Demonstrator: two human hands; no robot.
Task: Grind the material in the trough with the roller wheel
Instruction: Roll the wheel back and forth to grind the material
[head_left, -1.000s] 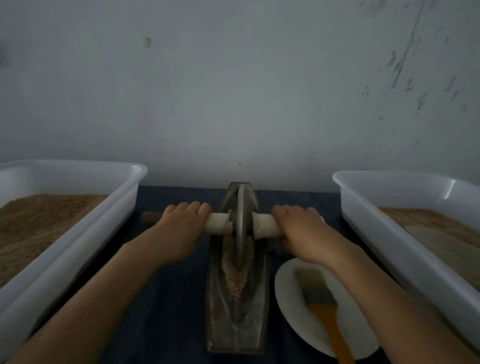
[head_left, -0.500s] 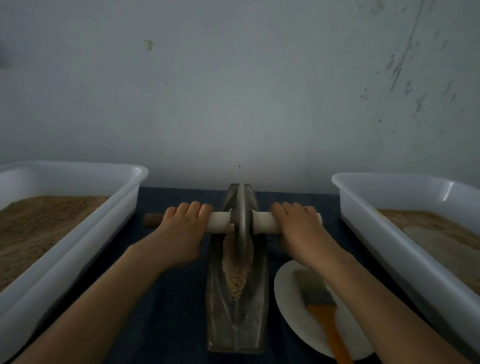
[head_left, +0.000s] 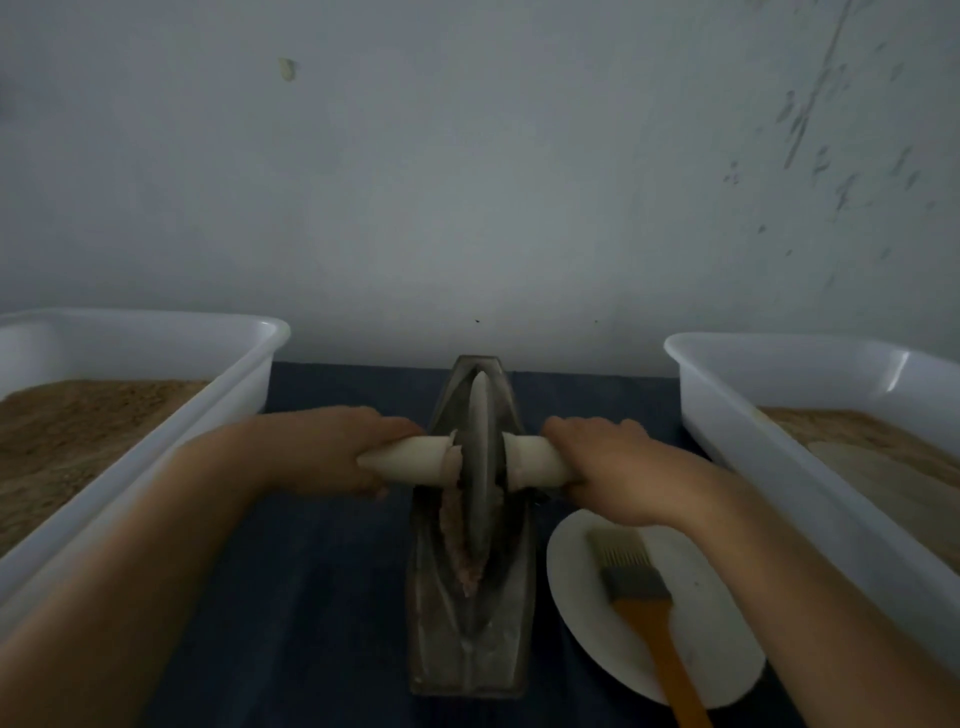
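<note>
**Both hands on the wheel, mid-trough**

The trough (head_left: 470, 613) is my landmark here: a long grey metal boat shape on the dark blue desk (head_left: 322, 597), running away from the person toward the wall (head_left: 467, 182). The wheel (head_left: 480, 467) stands upright in the trough's groove, a bit past the middle toward the far end. Its white-wrapped axle (head_left: 410, 460) sticks out on both sides of the trough.

The left hand (head_left: 332, 452) has its grip curled round the axle left of the trough. The right hand (head_left: 618, 467) does the same on the right side, fingers wrapped over the top. Both look clamped firmly on.

The material (head_left: 457, 545) is a pale pinkish-tan crumbly heap in the groove, hugging the wheel and trailing toward the near end. It looks partly ground, though the light is too dim to be sure.

Just right of the trough's near half sits a white plate (head_left: 717, 649) with a brush (head_left: 639, 587) lying on it, orange handle pointing toward the person. Well off to the left is a white tub (head_left: 223, 395) holding brown powder, and off to the right is another tub (head_left: 779, 415) with similar contents.
</note>
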